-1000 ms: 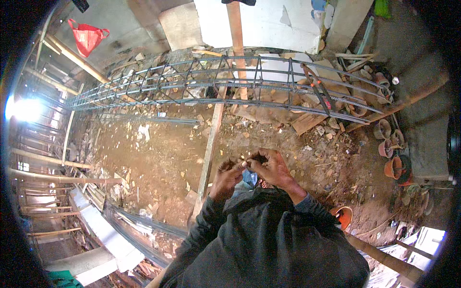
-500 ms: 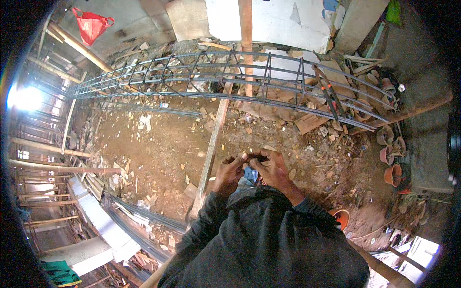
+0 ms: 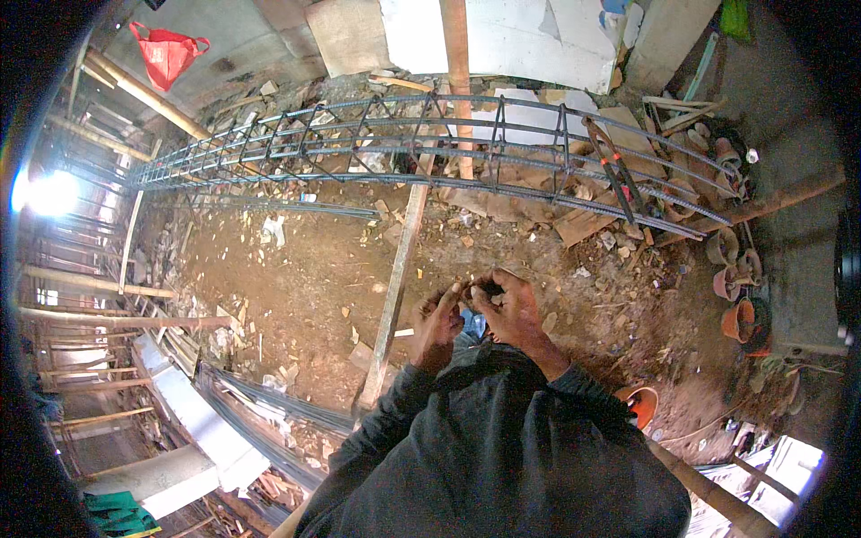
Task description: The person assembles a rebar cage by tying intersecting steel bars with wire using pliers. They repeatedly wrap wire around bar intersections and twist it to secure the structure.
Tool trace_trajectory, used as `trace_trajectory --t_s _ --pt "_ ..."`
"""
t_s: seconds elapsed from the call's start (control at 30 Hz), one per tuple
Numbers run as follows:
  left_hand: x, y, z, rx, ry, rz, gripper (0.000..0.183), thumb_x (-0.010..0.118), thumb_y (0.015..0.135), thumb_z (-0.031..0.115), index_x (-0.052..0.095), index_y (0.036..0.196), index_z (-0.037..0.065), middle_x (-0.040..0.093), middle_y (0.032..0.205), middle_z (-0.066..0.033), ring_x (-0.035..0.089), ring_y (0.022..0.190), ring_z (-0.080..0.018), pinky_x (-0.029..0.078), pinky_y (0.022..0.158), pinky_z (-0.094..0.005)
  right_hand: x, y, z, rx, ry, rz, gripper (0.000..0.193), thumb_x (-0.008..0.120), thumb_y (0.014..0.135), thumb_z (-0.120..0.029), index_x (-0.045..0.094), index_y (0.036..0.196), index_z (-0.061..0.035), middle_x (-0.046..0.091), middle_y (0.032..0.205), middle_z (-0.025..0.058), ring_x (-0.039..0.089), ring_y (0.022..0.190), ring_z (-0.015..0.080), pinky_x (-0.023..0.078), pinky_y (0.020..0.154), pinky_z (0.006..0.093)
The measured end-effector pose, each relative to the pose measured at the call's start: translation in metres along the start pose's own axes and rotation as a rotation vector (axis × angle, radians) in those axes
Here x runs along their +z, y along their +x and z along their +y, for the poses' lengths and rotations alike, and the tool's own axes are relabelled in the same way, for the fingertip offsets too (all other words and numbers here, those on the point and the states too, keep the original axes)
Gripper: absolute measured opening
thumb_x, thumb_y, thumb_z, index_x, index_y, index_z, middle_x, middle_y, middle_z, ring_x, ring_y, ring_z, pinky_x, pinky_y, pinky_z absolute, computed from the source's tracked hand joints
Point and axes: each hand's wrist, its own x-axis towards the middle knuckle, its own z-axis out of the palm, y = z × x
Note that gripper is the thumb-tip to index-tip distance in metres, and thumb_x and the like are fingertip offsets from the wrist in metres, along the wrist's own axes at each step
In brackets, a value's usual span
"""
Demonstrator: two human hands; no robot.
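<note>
Down below both hands [image 3: 437, 326] [image 3: 515, 314], rubble [image 3: 608, 240] litters a dirt floor [image 3: 242, 273] beside grey walls [image 3: 803, 291].

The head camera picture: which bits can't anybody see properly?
Head view:
What the bare left hand and bare right hand hold, if anything: too small, hidden between them.
Round orange bucket: partly behind the dark cloth sleeve.
Bright green thing, top right: cut off by the upper edge.

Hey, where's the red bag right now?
In the head view, the red bag is at the upper left, before the grey wall, just above a bamboo pole.
</note>
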Motion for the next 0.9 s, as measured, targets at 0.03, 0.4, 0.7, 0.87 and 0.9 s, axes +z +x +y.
trace_trajectory --t_s 0.03,0.4,0.7,0.87,0.9 --pt "0.004 -0.006 0.003 0.03 0.273 0.091 0.032 0.072 0.105 0.037 0.075 0.127 0.014 0.067 0.09 -0.0028 0.061 0.082 -0.0193 0.047 0.077 -0.0354 0.003 -0.001 0.002 0.02 -0.039 0.03 0.027 0.078 0.102 -0.021 0.072 0.114 0.0019 0.077 0.103 0.0127 0.074 0.096 0.0205 0.06 0.089 0.0369" --pt "0.004 0.007 -0.016 0.421 0.008 0.038 0.023 0.073 0.107 0.016 0.076 0.12 -0.003 0.073 0.093 -0.0029 0.071 0.091 -0.0154 0.059 0.078 -0.0301 0.031 0.011 0.039 0.213 0.175 0.048 0.048 0.078 0.1 -0.042 0.069 0.123 -0.0011 0.072 0.117 0.0188 0.068 0.117 0.0313 0.056 0.097 0.0431" --pt "0.0 -0.008 -0.006 0.362 -0.009 0.026 0.019 0.076 0.105 0.017 0.073 0.111 -0.001 0.076 0.094 -0.007 0.067 0.07 -0.0113 0.053 0.055 -0.0256 0.021 0.015 0.008 0.19 0.528 -0.105 0.015 0.072 0.106 -0.014 0.074 0.114 -0.0011 0.077 0.101 0.0036 0.072 0.086 0.0102 0.06 0.075 0.0262" --pt "-0.005 -0.005 -0.004 0.227 -0.191 -0.077 0.012 0.078 0.103 0.017 0.071 0.101 0.007 0.067 0.082 0.0023 0.052 0.063 -0.0044 0.034 0.052 -0.0222 0.014 0.014 0.01 0.148 0.538 -0.099 0.018 0.072 0.105 -0.017 0.078 0.113 -0.0031 0.078 0.106 0.0036 0.072 0.101 0.0146 0.057 0.093 0.0324" --pt "-0.007 -0.004 -0.003 0.207 -0.221 -0.11 0.012 0.078 0.103 0.016 0.07 0.099 0.008 0.064 0.079 0.0042 0.049 0.062 -0.0033 0.031 0.052 -0.0221 0.01 0.015 0.011 0.174 0.572 -0.148 0.018 0.072 0.105 -0.017 0.078 0.114 -0.0037 0.078 0.109 0.0039 0.071 0.103 0.0149 0.057 0.094 0.0332"
